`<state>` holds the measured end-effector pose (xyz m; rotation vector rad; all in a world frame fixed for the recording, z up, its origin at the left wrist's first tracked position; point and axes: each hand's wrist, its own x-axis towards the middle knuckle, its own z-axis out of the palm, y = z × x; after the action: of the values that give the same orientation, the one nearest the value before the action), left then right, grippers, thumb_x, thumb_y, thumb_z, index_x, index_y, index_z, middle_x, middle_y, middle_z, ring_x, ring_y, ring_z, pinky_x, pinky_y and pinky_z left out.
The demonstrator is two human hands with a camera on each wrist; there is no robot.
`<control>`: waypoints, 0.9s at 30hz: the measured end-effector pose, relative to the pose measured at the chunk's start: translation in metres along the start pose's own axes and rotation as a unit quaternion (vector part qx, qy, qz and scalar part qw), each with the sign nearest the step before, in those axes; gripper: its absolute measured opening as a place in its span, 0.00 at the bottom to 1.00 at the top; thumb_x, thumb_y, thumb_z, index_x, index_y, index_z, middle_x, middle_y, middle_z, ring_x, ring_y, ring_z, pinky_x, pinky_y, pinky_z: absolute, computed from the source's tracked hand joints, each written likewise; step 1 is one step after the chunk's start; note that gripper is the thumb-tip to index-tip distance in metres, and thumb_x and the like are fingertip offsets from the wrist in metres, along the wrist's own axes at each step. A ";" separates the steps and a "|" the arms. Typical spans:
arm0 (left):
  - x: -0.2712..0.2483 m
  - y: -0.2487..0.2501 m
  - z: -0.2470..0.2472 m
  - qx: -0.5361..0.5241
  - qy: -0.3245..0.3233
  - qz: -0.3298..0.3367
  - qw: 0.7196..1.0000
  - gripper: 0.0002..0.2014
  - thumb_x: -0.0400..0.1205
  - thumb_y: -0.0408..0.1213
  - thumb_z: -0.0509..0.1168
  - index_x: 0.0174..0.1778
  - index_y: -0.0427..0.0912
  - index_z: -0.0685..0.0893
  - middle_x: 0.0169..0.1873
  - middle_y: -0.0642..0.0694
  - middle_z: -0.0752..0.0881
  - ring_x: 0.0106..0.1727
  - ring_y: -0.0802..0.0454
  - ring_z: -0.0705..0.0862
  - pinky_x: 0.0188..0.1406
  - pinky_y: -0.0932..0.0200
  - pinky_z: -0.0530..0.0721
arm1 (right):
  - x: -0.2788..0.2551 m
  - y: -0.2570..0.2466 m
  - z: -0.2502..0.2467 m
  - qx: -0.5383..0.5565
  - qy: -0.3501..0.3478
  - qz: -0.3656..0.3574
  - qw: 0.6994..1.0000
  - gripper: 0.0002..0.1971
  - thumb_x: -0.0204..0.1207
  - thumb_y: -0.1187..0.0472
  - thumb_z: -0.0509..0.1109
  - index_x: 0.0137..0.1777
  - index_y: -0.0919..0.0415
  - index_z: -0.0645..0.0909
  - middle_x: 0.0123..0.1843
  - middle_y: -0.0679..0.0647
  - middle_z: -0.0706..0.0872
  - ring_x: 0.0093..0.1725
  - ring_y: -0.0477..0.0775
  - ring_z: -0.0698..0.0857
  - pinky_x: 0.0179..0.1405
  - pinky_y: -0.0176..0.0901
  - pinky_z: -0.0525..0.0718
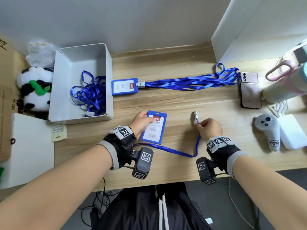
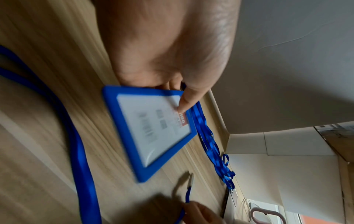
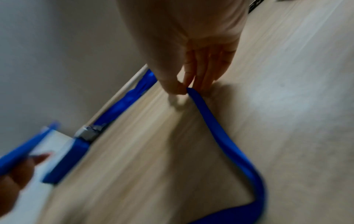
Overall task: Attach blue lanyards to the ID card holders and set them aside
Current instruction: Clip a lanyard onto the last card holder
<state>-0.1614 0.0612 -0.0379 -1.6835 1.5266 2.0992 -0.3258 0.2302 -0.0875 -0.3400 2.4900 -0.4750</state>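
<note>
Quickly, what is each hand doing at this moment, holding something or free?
Left hand: grips the blue ID card holder, thumb on its face.
Right hand: pinches the blue lanyard just below its clip.

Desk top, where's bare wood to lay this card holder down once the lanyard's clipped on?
Bare wood lies between the finished card holder with its lanyards and the two hands, left hand, right hand. Another strip runs behind those lanyards to the wall. Crowded: the white box on the left; phone and controller on the right.
</note>
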 end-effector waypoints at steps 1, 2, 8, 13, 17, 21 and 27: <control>-0.002 0.001 -0.004 0.013 0.004 0.015 1.000 0.19 0.81 0.24 0.60 0.66 0.45 0.74 0.50 0.40 0.84 0.36 0.50 0.83 0.35 0.57 0.84 | -0.002 -0.006 0.002 0.029 -0.006 -0.015 0.999 0.07 0.72 0.60 0.70 0.42 0.64 0.83 0.44 0.63 0.89 0.48 0.65 0.85 0.39 0.44 0.76; -0.003 0.003 -0.007 0.028 0.003 0.028 0.999 0.20 0.80 0.23 0.59 0.63 0.49 0.74 0.47 0.41 0.83 0.34 0.50 0.83 0.30 0.59 0.84 | -0.005 -0.014 0.003 0.068 -0.018 -0.035 0.997 0.03 0.71 0.62 0.71 0.40 0.61 0.81 0.43 0.60 0.89 0.46 0.62 0.85 0.36 0.42 0.75; -0.016 0.017 -0.016 0.072 -0.048 0.047 0.995 0.15 0.80 0.25 0.55 0.36 0.43 0.84 0.33 0.47 0.85 0.32 0.52 0.80 0.21 0.72 0.78 | -0.029 -0.071 -0.008 0.268 -0.121 -0.177 0.939 0.13 0.72 0.75 0.64 0.36 0.57 0.70 0.35 0.60 0.87 0.36 0.55 0.86 0.48 0.50 0.82; -0.032 0.040 -0.026 -0.005 -0.066 0.055 0.996 0.21 0.84 0.49 0.56 0.37 0.38 0.86 0.23 0.49 0.88 0.24 0.54 0.85 0.23 0.70 0.80 | -0.050 -0.109 -0.024 0.196 -0.117 -0.321 0.919 0.07 0.72 0.71 0.67 0.40 0.60 0.72 0.35 0.61 0.85 0.34 0.58 0.80 0.39 0.48 0.77; -0.041 0.048 -0.036 0.013 -0.060 0.124 0.990 0.11 0.84 0.43 0.60 0.45 0.42 0.85 0.41 0.44 0.88 0.42 0.48 0.86 0.43 0.59 0.83 | -0.056 -0.126 -0.032 0.103 -0.054 -0.405 0.907 0.08 0.68 0.70 0.66 0.40 0.57 0.72 0.34 0.50 0.82 0.35 0.57 0.79 0.40 0.51 0.79; -0.050 0.051 -0.043 0.022 -0.066 0.163 0.984 0.13 0.85 0.41 0.60 0.54 0.38 0.85 0.54 0.37 0.87 0.55 0.41 0.85 0.63 0.47 0.80 | -0.064 -0.141 -0.044 0.107 -0.105 -0.363 0.920 0.05 0.70 0.67 0.63 0.43 0.57 0.72 0.29 0.48 0.78 0.30 0.50 0.73 0.35 0.46 0.73; -0.060 0.058 -0.051 0.075 -0.049 0.239 0.967 0.17 0.85 0.44 0.58 0.55 0.36 0.87 0.54 0.41 0.88 0.58 0.48 0.85 0.66 0.53 0.78 | -0.074 -0.160 -0.051 0.098 -0.171 -0.370 0.908 0.11 0.77 0.50 0.69 0.36 0.54 0.81 0.25 0.42 0.75 0.28 0.42 0.70 0.30 0.33 0.67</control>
<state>-0.1341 0.0263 0.0489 -1.2308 2.1663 2.1486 -0.2742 0.1234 0.0529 -1.1879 1.8822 -0.8655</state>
